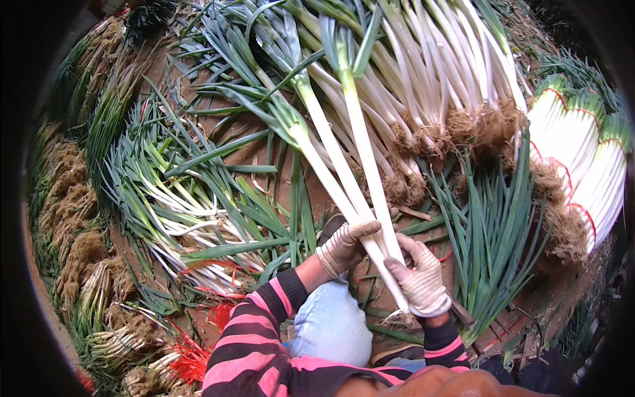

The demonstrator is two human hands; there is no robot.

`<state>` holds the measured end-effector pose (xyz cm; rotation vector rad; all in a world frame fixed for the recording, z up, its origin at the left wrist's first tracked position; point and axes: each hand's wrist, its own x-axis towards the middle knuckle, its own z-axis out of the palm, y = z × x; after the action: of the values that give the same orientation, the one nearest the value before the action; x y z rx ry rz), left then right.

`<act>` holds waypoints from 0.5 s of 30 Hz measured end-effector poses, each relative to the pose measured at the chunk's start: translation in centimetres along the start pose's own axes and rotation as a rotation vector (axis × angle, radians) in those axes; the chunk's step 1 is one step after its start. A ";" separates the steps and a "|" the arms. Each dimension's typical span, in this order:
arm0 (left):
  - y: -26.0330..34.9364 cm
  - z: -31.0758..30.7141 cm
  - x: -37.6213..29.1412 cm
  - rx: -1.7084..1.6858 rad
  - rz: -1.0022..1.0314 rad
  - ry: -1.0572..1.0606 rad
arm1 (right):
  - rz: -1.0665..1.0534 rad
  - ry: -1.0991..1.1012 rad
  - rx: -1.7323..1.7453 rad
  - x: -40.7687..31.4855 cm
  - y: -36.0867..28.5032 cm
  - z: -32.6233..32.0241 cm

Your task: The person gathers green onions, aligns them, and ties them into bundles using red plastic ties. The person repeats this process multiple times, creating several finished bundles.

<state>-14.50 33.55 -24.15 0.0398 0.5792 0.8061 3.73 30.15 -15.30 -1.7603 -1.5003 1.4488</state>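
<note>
Three long green onions with white stalks lie diagonally across my two gloved hands, their leaves pointing up and left and their root ends towards me. My left hand grips the stalks from the left, its thumb across them. Nearer the roots, my right hand closes round the lower stalks. Both gloves are knitted and soiled. Beyond my hands lies a large pile of green onions with brown roots. Small rootlets show just below the right fingers.
Tied green onion bundles with red bands lie at the right. Loose green leaves stand beside my right hand. Smaller onions and red ties lie at the left, with rooted bunches beyond. A curved metal rod is at lower right.
</note>
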 end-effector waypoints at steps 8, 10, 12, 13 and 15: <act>-1.7 15.9 -5.8 -0.394 0.121 -0.358 | -0.113 0.163 0.902 -12.6 -3.4 -5.7; -4.7 19.7 -10.5 -0.470 0.050 -0.404 | -0.197 0.271 1.011 -15.8 -3.0 -4.3; -9.0 22.8 -15.3 -0.528 -0.031 -0.434 | -0.288 0.386 1.077 -18.8 -3.5 -2.1; -11.4 24.6 -18.6 -0.559 -0.090 -0.390 | -0.334 0.463 1.087 -20.7 -4.1 -1.1; -17.0 26.6 -23.5 -0.582 -0.271 -0.534 | -0.442 0.645 1.063 -24.0 -5.3 0.7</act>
<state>-2.58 10.20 5.21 -0.3420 -0.1649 0.6375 3.52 10.27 -0.79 -0.9711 -0.5195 0.9758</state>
